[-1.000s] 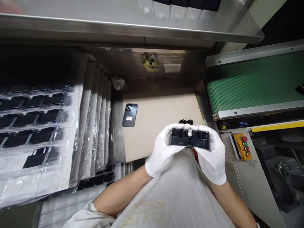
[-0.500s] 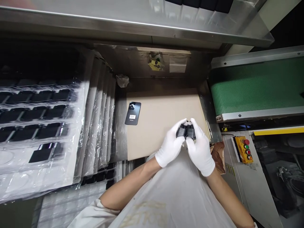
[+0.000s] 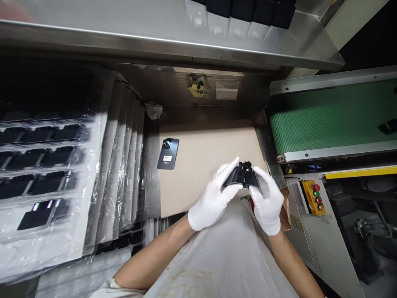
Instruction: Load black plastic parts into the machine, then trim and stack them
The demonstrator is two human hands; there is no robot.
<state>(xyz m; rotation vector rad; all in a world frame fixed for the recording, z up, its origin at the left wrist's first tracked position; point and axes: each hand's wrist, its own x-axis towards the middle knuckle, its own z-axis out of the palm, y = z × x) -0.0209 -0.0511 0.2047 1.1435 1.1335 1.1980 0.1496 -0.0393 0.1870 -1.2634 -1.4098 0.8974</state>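
A black plastic part (image 3: 237,176) with two flat, slanted halves and a knobbly far end is held between my hands, low over the right side of a tan board (image 3: 201,145). My white-gloved left hand (image 3: 212,196) pinches its left half between thumb and fingers. On the other side, my gloved right hand (image 3: 267,200) grips the right half the same way. The part's exact kind cannot be made out. A dark phone (image 3: 168,155) with a small white label lies on the board's left side, apart from both hands.
Stacked plastic trays (image 3: 107,186) with several black pieces (image 3: 57,156) stand at the left. A metal shelf (image 3: 124,35) crosses overhead, bearing black parts (image 3: 238,10). To the right are a green conveyor belt (image 3: 325,118), a dark object (image 3: 389,126) on it, and a yellow button box (image 3: 316,198).
The two halves of the black part have spread outward and its knobbly far end now shows. My hands have moved slightly apart. A dark object has appeared on the belt's right.
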